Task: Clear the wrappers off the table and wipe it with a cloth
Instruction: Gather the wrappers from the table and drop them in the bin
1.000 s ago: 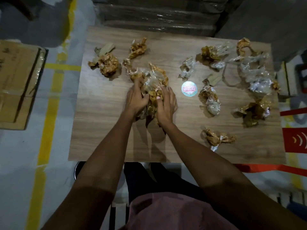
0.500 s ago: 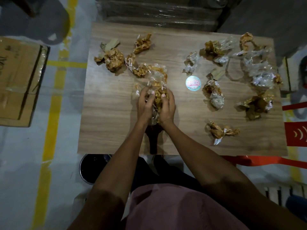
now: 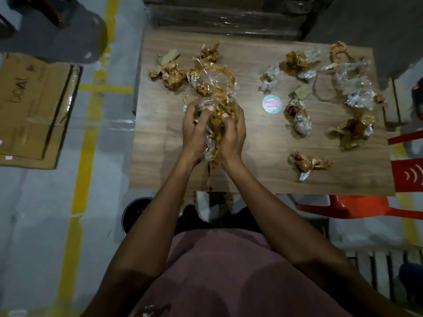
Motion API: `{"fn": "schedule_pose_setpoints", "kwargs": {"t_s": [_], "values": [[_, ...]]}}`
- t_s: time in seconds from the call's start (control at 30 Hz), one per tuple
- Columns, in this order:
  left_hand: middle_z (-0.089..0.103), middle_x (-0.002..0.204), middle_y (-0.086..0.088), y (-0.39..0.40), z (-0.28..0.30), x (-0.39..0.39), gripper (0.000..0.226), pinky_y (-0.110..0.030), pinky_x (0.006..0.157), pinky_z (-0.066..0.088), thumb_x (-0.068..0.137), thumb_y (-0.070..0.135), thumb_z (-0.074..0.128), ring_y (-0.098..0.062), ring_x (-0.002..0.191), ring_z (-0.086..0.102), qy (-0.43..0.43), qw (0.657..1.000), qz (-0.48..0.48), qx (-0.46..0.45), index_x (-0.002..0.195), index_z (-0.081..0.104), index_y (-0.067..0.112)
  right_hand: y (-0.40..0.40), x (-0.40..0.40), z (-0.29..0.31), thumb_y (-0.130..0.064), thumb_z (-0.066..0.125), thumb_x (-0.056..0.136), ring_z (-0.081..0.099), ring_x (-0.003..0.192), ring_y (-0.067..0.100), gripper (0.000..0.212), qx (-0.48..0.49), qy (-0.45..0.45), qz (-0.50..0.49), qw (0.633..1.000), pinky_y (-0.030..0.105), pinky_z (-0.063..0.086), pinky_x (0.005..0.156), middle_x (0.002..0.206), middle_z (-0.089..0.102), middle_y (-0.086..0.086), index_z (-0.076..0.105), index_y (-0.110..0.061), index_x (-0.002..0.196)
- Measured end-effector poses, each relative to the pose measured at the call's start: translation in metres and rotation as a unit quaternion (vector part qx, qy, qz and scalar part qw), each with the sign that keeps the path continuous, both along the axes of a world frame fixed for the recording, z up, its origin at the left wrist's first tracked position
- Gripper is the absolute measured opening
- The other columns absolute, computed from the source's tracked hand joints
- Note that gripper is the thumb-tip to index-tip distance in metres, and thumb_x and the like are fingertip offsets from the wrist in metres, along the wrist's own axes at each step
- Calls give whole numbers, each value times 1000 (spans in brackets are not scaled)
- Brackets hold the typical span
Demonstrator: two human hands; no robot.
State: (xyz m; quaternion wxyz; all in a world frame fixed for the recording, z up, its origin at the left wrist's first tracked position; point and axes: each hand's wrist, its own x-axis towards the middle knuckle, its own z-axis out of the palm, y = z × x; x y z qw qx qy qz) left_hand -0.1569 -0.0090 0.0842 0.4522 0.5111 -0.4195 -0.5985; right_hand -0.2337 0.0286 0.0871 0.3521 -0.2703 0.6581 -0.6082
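Since a second ago the left hand [image 3: 194, 131] and right hand [image 3: 233, 133] have drawn together, curling round the bunched wrappers [image 3: 217, 115] at frame centre above the table [image 3: 160, 161], so clearing is underway, with scattered wrappers [image 3: 352, 129] remaining at right.

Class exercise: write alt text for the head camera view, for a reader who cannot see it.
Seen from above, a person's left hand and right hand squeeze a bundle of crumpled wrappers over a wooden table. More wrappers and a round sticker lie scattered on it.
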Motion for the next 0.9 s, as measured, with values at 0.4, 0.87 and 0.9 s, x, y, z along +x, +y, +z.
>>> {"fn": "schedule_pose_setpoints", "kwargs": {"t_s": [0.4, 0.87, 0.9], "values": [[70, 111, -5, 92, 30, 87, 46, -46, 94, 55, 84, 39, 64, -21, 105, 68, -32, 958, 282, -35, 117, 66, 7, 47, 82, 22, -39, 51, 85, 61, 118, 30, 60, -40, 16, 256, 966, 56, 50, 99, 127, 64, 15, 60, -5, 134], [66, 111, 2, 240, -71, 237, 44, -21, 78, 50, 88, 37, 60, -8, 97, 63, 6, 835, 542, 96, 123, 64, 9, 153, 251, -67, -34, 49, 89, 63, 105, 27, 43, 100, 83, 533, 836, 49, 53, 92, 113, 67, 11, 64, -9, 121], [66, 110, 4, 246, -84, 246, 41, -18, 77, 49, 90, 35, 61, -7, 96, 63, -3, 828, 550, 109, 123, 64, 10, 159, 261, -80, -30, 49, 90, 64, 104, 26, 39, 103, 76, 542, 830, 51, 54, 93, 112, 68, 10, 65, -10, 119]]}}
